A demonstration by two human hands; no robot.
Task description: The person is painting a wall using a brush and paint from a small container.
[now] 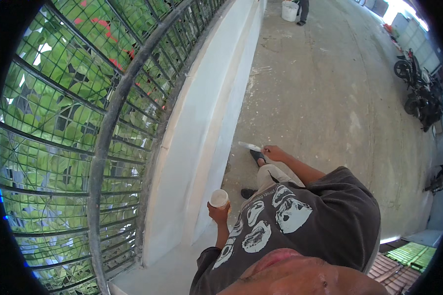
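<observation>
As bare concrete floor (339, 83) spreads away on the person's right, a black metal railing (98, 162) with wire mesh curves along the left, green leaves (59, 162) and a few red patches showing through it. Between the two runs a low white wall (194, 142), stepped along its length. Close beside it I see the person in a dark T-shirt (325, 211) with pale prints and light trousers (272, 176), feet in dark shoes (247, 193). A motorcycle (418, 91) is parked well apart on the far right side, and a white bucket (289, 12) sits on the floor farther ahead, just beside another person's leg (303, 10). Near the wall, the left hand (218, 213) is wrapped around a small round white pot (219, 197), its open mouth facing up above the fingers. Out ahead and to the right, the right hand (274, 153) is closed on the near end of a slim flat white tool (250, 146); the rest juts left beyond the fingers, its tip toward the foot of the wall. Whether that tip touches the wall, I cannot tell.
</observation>
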